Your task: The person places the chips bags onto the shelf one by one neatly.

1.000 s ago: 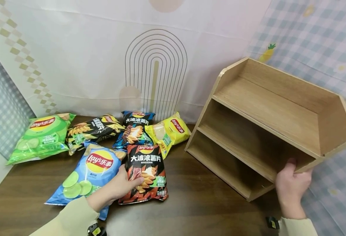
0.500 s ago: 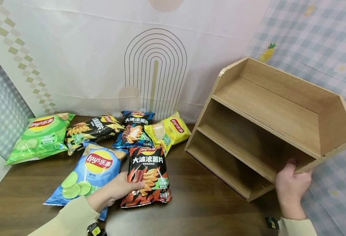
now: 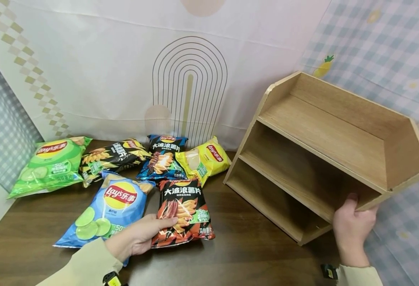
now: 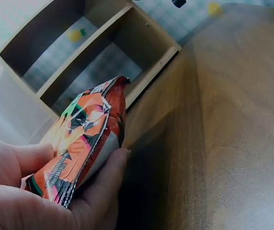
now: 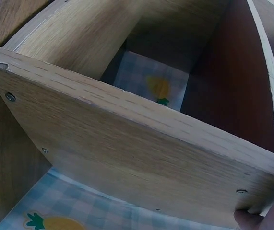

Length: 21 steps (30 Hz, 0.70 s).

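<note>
My left hand point(image 3: 145, 234) pinches a black and red Lay's chip bag point(image 3: 186, 210) at its left edge, thumb on the front face. In the left wrist view the fingers pass under the bag point(image 4: 86, 129), its crimped end toward the palm, and shadow falls on the table below. On the right stands a wooden shelf point(image 3: 338, 139) with a tray-like top and two open compartments. My right hand point(image 3: 354, 230) grips the near edge of its right side panel, thumb inside the upper compartment. The right wrist view shows that side panel point(image 5: 127, 148) and part of the right hand point(image 5: 273, 215).
A blue lime chip bag point(image 3: 118, 210) lies just left of the held one. Behind are a green bag point(image 3: 49, 167), a black and gold bag point(image 3: 113, 157), a dark blue bag point(image 3: 163, 157) and a yellow bag point(image 3: 204, 159) beside the shelf. A cloth backdrop point(image 3: 259, 51) hangs behind.
My left hand has moved the black and red chip bag a little to the right, away from the blue bag. The right hand keeps its grip on the shelf, which has stayed in place.
</note>
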Each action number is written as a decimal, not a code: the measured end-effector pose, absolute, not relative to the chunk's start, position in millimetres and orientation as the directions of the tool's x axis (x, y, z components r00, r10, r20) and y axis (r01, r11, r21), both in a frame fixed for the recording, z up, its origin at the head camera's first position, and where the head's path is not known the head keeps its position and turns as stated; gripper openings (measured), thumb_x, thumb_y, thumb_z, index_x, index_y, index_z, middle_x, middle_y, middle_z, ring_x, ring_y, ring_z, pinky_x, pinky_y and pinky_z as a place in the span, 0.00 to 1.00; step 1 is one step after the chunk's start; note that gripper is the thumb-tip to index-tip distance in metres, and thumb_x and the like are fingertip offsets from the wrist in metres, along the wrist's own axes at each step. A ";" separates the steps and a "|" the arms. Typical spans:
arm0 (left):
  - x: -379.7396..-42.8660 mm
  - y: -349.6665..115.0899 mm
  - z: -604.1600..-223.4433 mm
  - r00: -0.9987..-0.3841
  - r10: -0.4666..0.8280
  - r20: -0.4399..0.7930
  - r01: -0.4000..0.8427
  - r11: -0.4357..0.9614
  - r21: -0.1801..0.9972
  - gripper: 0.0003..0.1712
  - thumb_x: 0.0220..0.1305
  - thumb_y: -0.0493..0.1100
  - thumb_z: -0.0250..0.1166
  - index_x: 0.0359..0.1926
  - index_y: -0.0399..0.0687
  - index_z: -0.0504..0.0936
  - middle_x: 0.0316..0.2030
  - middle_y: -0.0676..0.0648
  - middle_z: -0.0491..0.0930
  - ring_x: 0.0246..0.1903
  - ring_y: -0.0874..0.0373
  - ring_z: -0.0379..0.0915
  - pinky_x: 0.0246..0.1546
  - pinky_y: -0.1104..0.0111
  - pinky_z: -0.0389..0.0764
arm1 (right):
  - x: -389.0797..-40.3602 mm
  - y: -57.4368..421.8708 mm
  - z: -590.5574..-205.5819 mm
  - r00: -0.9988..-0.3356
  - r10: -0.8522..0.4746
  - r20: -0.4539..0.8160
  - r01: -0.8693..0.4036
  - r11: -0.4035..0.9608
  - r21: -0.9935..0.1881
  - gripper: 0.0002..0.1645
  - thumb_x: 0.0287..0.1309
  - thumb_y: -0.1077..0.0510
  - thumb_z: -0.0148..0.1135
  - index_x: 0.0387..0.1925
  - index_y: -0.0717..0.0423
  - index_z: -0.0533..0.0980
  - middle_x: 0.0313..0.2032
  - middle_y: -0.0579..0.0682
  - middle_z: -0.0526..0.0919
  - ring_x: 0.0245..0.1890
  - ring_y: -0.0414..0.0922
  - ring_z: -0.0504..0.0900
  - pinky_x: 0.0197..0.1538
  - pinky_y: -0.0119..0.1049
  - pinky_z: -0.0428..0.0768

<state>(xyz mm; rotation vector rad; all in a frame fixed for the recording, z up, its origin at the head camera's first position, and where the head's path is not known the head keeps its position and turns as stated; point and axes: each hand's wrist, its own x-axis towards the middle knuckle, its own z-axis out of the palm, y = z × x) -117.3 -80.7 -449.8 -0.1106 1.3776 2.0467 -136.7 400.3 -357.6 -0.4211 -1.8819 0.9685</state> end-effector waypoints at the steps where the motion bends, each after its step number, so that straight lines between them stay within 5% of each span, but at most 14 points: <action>1: -116.8 -80.0 -450.3 -0.778 0.478 -0.407 -0.560 -0.236 0.794 0.32 0.68 0.44 0.62 0.62 0.27 0.62 0.44 0.40 0.82 0.44 0.48 0.80 0.48 0.58 0.79 | -136.7 400.2 -358.0 -0.495 0.642 0.585 -0.106 0.623 -0.775 0.27 0.65 0.58 0.49 0.65 0.54 0.65 0.57 0.63 0.74 0.58 0.44 0.70 0.62 0.27 0.62; 11: -114.9 -76.1 -457.5 -0.801 0.463 -0.380 -0.527 -0.245 0.814 0.39 0.68 0.45 0.62 0.69 0.36 0.51 0.49 0.41 0.80 0.47 0.49 0.79 0.48 0.58 0.79 | -139.6 400.1 -360.0 -0.494 0.659 0.567 -0.105 0.602 -0.791 0.27 0.65 0.57 0.49 0.65 0.55 0.65 0.58 0.63 0.74 0.57 0.43 0.71 0.62 0.26 0.62; 21: -107.7 -66.7 -453.0 -0.828 0.430 -0.360 -0.480 -0.213 0.851 0.40 0.67 0.46 0.63 0.69 0.36 0.52 0.48 0.42 0.80 0.45 0.50 0.79 0.47 0.60 0.80 | -142.1 403.1 -361.1 -0.495 0.672 0.551 -0.125 0.572 -0.811 0.28 0.64 0.60 0.49 0.67 0.52 0.64 0.59 0.57 0.74 0.57 0.37 0.70 0.63 0.26 0.62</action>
